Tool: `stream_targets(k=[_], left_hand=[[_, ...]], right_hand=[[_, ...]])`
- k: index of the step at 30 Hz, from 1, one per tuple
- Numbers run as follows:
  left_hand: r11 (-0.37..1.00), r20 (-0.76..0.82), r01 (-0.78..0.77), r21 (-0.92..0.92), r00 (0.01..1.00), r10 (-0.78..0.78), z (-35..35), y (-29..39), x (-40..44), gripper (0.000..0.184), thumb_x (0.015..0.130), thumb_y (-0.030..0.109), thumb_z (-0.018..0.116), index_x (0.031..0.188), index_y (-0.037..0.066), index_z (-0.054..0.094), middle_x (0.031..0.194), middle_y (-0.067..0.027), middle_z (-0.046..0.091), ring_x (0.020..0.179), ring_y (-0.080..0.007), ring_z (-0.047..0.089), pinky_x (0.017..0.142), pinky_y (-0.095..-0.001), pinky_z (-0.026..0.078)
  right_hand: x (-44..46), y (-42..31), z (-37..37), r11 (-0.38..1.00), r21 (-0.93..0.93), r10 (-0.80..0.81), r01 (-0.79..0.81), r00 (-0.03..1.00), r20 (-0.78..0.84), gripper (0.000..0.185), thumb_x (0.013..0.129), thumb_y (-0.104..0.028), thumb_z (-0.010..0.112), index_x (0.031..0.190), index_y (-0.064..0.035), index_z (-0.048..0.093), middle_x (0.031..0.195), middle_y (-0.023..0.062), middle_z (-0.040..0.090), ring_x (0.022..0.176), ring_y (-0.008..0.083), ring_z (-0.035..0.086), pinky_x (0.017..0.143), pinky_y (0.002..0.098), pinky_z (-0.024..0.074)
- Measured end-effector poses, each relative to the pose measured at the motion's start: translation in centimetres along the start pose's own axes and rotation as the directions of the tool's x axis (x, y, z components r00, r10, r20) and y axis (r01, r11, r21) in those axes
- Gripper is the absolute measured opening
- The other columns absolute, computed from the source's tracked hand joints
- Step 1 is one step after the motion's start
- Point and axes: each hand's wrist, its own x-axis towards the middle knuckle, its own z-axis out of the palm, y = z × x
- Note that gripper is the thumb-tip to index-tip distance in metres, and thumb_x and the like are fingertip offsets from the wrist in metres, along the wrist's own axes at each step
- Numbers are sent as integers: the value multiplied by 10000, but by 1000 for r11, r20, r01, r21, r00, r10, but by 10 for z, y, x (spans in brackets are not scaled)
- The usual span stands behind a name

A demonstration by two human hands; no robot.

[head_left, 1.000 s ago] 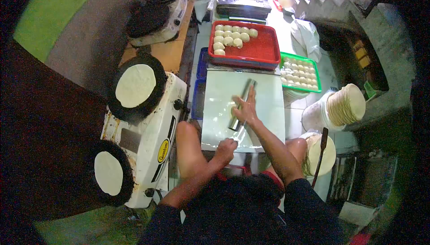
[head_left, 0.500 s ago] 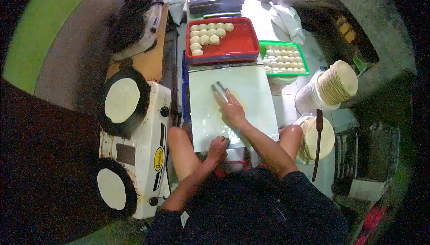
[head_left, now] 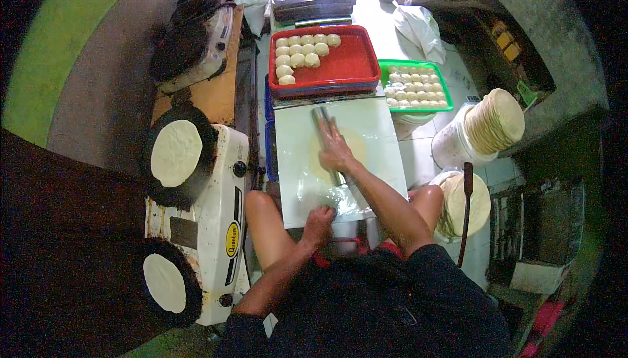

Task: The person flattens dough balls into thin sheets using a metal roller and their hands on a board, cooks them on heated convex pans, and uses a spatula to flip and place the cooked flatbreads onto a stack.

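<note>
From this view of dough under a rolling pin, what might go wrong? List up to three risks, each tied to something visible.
The dough sheet could tear or thin unevenly, since only the right hand lies on the rolling pin.

With the left hand also at the board, the dough rounds on the black pans might scorch; whether there is heat beneath does not show.

The dough balls in the red tray might stick together, as many appear to touch.

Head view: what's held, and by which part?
Metal rolling pin, under the right hand around its middle; grip unclear. Left hand: can't tell.
</note>
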Motion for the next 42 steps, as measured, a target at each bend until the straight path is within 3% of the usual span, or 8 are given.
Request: stream_targets(k=[4,7,15,20,29,35,37,42], left_hand=[[999,17,19,43,1000,-20,1,-3,-2,232,705,67,644,937,66,622,962,-138,606,955,-343,597,790,-472,483],[996,-1,17,87,1000,-18,-4,4,-2,233,704,67,656,935,67,628,980,-138,611,954,-343,596,805,-479,477],[998,28,-4,-63,1000,5,-20,8,6,276,647,41,717,903,53,615,910,-147,616,892,-356,605,771,-475,484],[996,-4,-15,-90,1000,15,-29,20,10,167,693,61,694,835,40,608,802,-153,609,804,-359,607,710,-472,485],[992,41,-8,-125,999,13,-33,17,11,121,765,47,668,858,46,591,796,-164,593,821,-384,603,712,-490,467],[956,104,-289,-50,950,293,-67,12,61,354,927,147,615,1270,66,583,1302,-193,587,1210,-387,556,1022,-474,453],[918,235,-381,111,907,349,-47,-23,104,558,1000,265,522,1502,70,374,1571,-177,343,1439,-364,347,1175,-498,300],[926,119,-168,337,984,135,-55,-43,197,672,1038,381,393,1585,63,167,1661,-158,111,1534,-318,120,1223,-541,124]], right_hand=[[-23,-23,-12,858,-494,-11,143,966,259,690,908,-158,595,1535,-262,324,1504,36,446,1390,279,426,1166,667,182],[-45,-25,-24,884,-400,-113,243,940,321,595,918,-224,597,1487,-252,428,1500,36,466,1447,297,338,1168,684,110],[-78,-9,-49,960,-279,27,29,980,197,382,875,-386,581,1222,-290,708,1657,191,54,1527,421,-19,1147,729,51],[-65,23,-32,965,-257,-39,61,995,87,791,845,-153,625,1546,-361,322,1557,261,300,1383,404,416,1115,613,303],[-14,31,-23,869,-432,-300,240,951,-76,604,853,-262,706,1424,-319,516,1337,53,583,1190,247,552,1043,492,375],[50,16,-38,901,-388,-331,192,884,-330,721,838,-456,704,1491,-302,440,1528,90,405,1427,320,360,1161,632,207],[44,23,-83,915,-368,-326,167,843,-428,718,861,-439,688,1509,-277,424,1557,137,346,1453,341,310,1153,641,210],[-136,129,-244,911,-308,38,-273,801,-597,695,877,-212,686,1498,-72,408,1556,218,371,1461,413,265,1210,531,127]])
